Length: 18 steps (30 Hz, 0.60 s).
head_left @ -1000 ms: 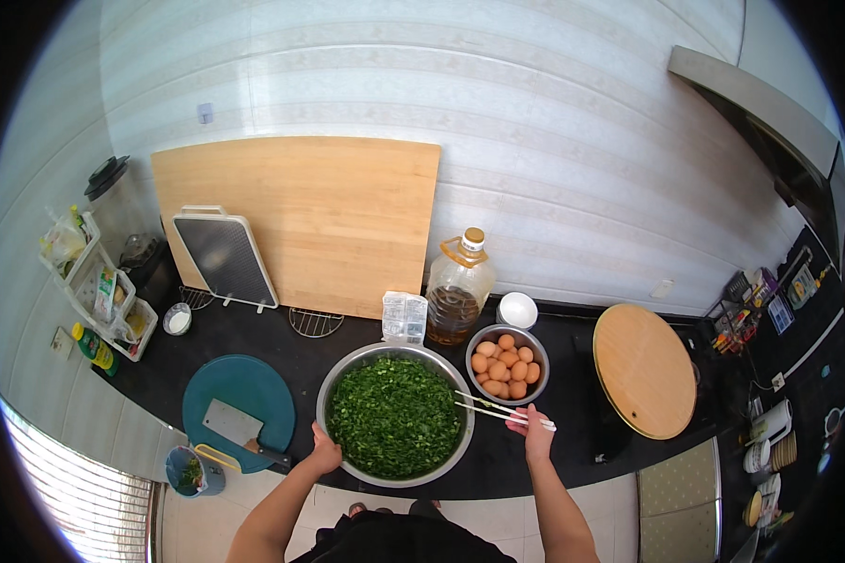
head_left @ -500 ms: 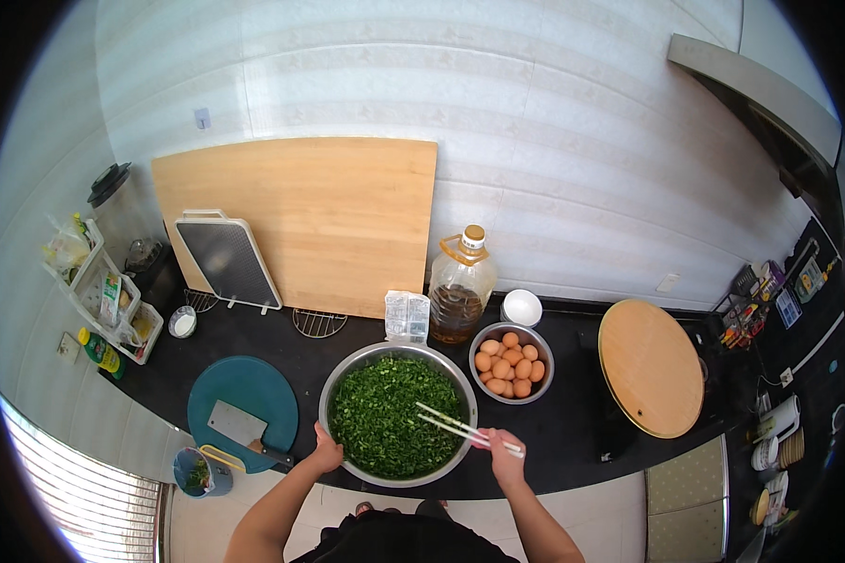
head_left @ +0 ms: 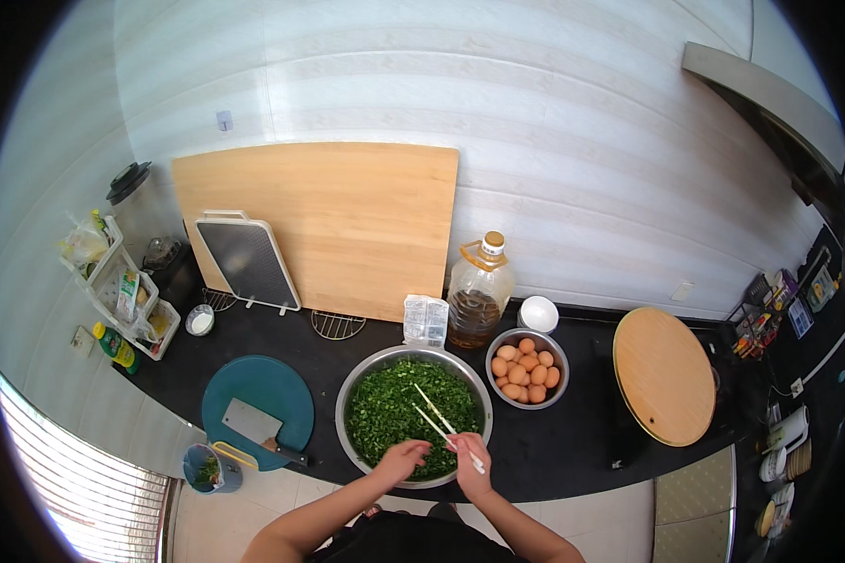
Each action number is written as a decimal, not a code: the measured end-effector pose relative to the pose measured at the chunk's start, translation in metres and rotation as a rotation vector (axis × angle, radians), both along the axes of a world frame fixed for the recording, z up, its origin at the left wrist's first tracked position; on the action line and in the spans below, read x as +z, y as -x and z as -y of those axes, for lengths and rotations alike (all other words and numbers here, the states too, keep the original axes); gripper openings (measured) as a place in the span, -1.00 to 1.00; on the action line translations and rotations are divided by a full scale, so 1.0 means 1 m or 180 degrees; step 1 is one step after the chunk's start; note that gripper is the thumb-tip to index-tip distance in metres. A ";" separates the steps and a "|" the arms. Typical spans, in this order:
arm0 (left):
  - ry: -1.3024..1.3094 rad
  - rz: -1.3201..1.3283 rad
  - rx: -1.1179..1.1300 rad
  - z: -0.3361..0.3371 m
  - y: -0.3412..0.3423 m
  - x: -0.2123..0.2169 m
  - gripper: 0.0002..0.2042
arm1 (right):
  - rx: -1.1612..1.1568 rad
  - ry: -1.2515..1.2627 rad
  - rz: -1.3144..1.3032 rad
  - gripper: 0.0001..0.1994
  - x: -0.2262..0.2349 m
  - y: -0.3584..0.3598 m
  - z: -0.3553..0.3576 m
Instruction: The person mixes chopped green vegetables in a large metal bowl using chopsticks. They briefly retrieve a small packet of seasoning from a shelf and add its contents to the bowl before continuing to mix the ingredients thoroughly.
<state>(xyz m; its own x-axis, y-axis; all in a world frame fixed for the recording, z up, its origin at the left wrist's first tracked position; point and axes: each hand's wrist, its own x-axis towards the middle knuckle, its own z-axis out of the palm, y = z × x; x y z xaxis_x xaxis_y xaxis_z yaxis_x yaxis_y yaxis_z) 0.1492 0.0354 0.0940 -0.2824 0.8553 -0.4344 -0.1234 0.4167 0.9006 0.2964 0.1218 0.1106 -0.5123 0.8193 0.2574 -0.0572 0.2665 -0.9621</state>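
Observation:
A wide steel bowl (head_left: 345,439) full of chopped green leaves (head_left: 394,399) stands at the counter's front edge. My right hand (head_left: 473,466) is closed around a pair of white chopsticks (head_left: 437,419) at the bowl's near right rim. Their tips spread apart and reach over the greens. Over the near part of the bowl hovers my left hand (head_left: 403,463), its fingers loosely bent toward the right hand, with nothing seen in them. A smaller steel bowl of brown eggs (head_left: 526,371) stands to the right.
A cleaver (head_left: 253,421) lies on a round teal board (head_left: 286,385) at left, its handle over the edge. Behind the bowl stand a large oil bottle (head_left: 479,300) and a white packet (head_left: 425,321). A round wooden board (head_left: 665,375) covers the stove area at right.
My left hand has let go of the bowl's left rim and moved right, over its near side. The right hand has shifted slightly left with the chopsticks, now steeper. The view has shifted a little.

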 end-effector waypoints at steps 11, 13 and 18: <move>0.0532 0.1750 0.0927 -0.016 -0.010 0.010 -0.80 | -0.0113 -0.0932 0.0409 -0.86 -0.002 0.029 0.021; 0.0580 0.1527 0.0925 -0.017 -0.006 0.005 -0.78 | 0.0019 -0.0713 0.0468 -0.71 -0.010 0.028 0.018; 0.0364 0.1509 0.1542 -0.018 0.017 0.010 -0.81 | 0.0392 -0.0327 0.0338 -0.54 -0.013 0.015 0.016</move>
